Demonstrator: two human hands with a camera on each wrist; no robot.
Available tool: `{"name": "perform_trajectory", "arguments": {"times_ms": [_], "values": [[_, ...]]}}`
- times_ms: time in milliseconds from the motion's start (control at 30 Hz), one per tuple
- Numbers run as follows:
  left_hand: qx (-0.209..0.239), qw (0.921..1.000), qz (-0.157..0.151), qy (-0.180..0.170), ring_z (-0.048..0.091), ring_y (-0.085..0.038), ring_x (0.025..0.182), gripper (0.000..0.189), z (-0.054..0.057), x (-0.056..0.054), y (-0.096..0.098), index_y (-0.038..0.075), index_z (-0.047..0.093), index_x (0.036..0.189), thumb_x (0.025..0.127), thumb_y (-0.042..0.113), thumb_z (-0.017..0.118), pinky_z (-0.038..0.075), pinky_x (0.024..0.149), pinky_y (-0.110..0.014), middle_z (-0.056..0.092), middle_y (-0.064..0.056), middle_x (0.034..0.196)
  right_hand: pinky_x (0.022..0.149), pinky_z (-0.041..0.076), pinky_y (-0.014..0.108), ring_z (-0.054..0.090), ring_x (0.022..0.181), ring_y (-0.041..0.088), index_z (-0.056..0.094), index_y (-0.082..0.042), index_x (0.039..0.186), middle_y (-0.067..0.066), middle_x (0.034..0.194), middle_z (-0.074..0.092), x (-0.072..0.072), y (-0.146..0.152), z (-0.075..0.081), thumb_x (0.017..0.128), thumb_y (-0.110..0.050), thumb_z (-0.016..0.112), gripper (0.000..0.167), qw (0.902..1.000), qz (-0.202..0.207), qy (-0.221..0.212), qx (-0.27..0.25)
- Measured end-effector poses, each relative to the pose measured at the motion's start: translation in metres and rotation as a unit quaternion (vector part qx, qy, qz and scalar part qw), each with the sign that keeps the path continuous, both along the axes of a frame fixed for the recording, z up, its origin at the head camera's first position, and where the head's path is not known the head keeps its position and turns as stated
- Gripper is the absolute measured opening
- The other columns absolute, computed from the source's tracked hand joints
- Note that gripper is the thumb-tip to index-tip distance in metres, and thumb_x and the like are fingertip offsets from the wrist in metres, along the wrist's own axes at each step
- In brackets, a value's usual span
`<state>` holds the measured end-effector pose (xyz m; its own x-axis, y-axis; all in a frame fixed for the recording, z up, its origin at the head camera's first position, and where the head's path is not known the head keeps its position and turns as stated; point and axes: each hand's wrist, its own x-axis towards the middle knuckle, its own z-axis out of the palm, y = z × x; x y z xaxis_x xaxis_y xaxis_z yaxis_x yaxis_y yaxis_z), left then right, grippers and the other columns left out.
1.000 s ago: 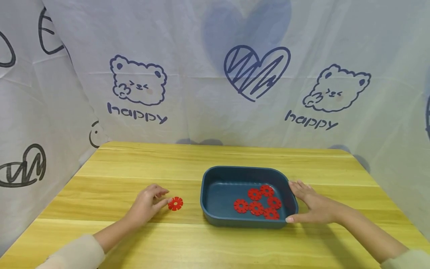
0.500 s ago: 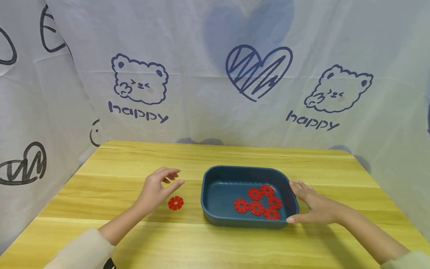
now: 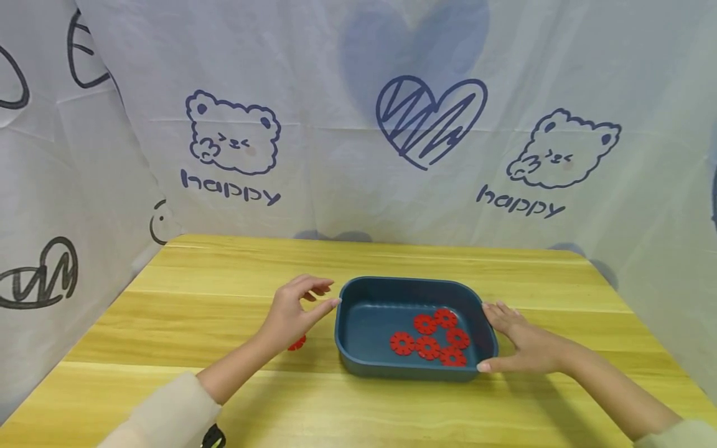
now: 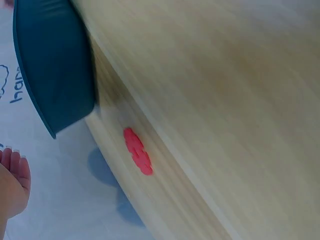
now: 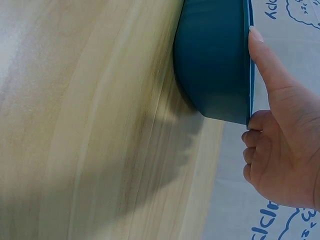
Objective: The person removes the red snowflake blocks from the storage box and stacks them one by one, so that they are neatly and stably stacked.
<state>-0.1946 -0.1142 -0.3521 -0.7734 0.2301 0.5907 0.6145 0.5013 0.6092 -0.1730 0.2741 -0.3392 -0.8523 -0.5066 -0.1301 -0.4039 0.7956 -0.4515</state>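
Note:
My left hand (image 3: 291,314) hovers over the table just left of the dark blue tray (image 3: 350,367), its fingers loosely bent and holding nothing. The thumb tip appears close to the tray's left rim; contact is unclear. Partly hidden under this hand in the head view, a red notched plastic disc (image 3: 297,343) lies on the table; the left wrist view shows this disc (image 4: 137,151) whole. My right hand (image 3: 521,342) rests against the tray's right end, fingers on the side rim and thumb at the front corner. Inside the tray, several red notched discs (image 3: 428,347) lie flat towards the right.
The wooden table (image 3: 252,261) has visible wood surface around the tray. Behind it hangs a white cloth (image 3: 313,155) with printed bears and hearts. A small black object (image 3: 213,435) shows below the left sleeve.
My left hand has left the red disc on the table, risen and moved right to the tray's left end. My right hand and the tray have stayed put.

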Motion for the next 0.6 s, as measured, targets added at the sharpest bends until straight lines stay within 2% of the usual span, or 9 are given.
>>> {"name": "perform_trajectory", "arguments": {"times_ms": [367, 600], "values": [[0.005, 0.9995, -0.025, -0.016, 0.061, -0.023, 0.083, 0.029, 0.000, -0.003, 0.024, 0.002, 0.067, 0.102, 0.078, 0.015, 0.074, 0.055, 0.069, -0.032, 0.066, -0.010, 0.090, 0.103, 0.010, 0.070, 0.006, 0.134, 0.056, 0.021, 0.012, 0.142, 0.033, 0.148, 0.016, -0.001, 0.001, -0.001, 0.075, -0.045, 0.072, 0.101, 1.0000, 0.005, 0.004, 0.000], [0.019, 0.9990, -0.041, 0.004, 0.061, -0.023, 0.080, 0.027, 0.000, -0.007, 0.039, 0.001, 0.067, 0.100, 0.076, 0.012, 0.075, 0.055, 0.067, -0.033, 0.065, -0.010, 0.085, 0.103, 0.011, 0.070, 0.007, 0.134, 0.056, 0.020, 0.012, 0.142, 0.033, 0.148, 0.015, -0.001, 0.001, 0.000, 0.076, -0.047, 0.071, 0.102, 1.0000, 0.004, 0.004, 0.004]]}}
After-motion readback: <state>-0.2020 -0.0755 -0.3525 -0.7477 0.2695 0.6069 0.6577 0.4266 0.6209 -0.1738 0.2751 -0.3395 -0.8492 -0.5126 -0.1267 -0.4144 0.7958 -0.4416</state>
